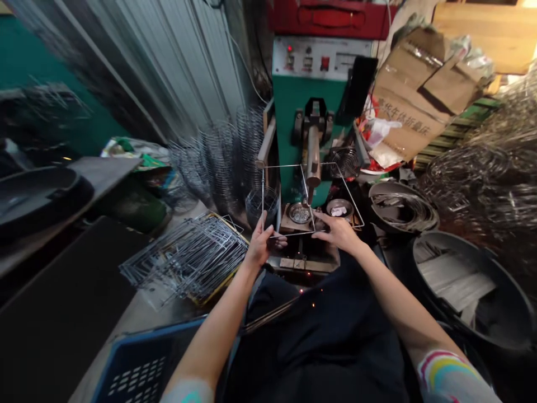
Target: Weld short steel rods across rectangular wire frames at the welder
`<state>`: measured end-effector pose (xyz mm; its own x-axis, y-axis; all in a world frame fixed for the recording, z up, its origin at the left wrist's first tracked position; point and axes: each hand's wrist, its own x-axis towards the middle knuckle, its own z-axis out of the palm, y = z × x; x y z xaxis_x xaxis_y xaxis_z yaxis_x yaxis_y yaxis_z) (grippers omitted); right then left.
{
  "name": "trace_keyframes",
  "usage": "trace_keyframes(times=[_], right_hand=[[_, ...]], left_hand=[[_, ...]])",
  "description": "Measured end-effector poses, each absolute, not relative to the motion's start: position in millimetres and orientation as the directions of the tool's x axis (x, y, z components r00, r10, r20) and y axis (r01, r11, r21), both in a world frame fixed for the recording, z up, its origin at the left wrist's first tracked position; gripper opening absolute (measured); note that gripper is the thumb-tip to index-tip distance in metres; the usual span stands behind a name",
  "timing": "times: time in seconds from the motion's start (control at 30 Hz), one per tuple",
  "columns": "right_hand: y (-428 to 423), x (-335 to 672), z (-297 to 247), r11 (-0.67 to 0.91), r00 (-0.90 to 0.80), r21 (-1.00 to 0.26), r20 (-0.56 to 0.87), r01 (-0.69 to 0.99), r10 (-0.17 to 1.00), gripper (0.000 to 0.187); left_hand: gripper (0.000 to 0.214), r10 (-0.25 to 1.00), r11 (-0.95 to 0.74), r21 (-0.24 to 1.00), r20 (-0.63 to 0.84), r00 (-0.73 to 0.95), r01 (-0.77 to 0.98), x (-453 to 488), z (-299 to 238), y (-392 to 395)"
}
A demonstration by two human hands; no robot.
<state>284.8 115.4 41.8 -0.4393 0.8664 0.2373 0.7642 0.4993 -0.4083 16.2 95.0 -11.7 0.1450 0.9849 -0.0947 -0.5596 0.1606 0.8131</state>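
Observation:
Both my hands hold a thin rectangular wire frame (280, 166) in front of a green welding machine (312, 84). My left hand (260, 244) is closed on the frame's near left corner. My right hand (339, 231) pinches its near edge, close to the machine's brass electrode (312, 159). The frame tilts up and away from me, passing under the electrode. Small sparks lie below on my dark lap.
A stack of finished wire frames (188, 257) lies left of my hands. Wire coils (222, 157) stand behind them. A blue crate (138, 369) sits near left. A dark tub of metal strips (465, 285), wire bundles (486, 173) and a cardboard box (415, 89) fill the right.

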Motion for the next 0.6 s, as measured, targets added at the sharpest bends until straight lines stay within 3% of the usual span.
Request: trace_keyframes(times=[0.13, 0.33, 0.6], right_hand=[[156.6, 284.4, 53.7, 0.519, -0.457, -0.367, 0.248, 0.772, 0.854, 0.064], [187.1, 285.7, 57.3, 0.569, -0.515, -0.399, 0.244, 0.719, 0.822, 0.056], [206.5, 288.1, 50.2, 0.535, -0.469, -0.426, 0.258, 0.729, 0.845, 0.047]], left_hand=[[0.093, 0.986, 0.16, 0.809, -0.103, 0.132, -0.566, 10.3, -11.3, 135.3], [0.092, 0.988, 0.145, 0.808, -0.091, 0.122, -0.571, 4.4, -15.1, 164.9], [0.093, 0.988, 0.126, 0.818, -0.051, 0.149, -0.561, 3.4, -16.8, 184.3]])
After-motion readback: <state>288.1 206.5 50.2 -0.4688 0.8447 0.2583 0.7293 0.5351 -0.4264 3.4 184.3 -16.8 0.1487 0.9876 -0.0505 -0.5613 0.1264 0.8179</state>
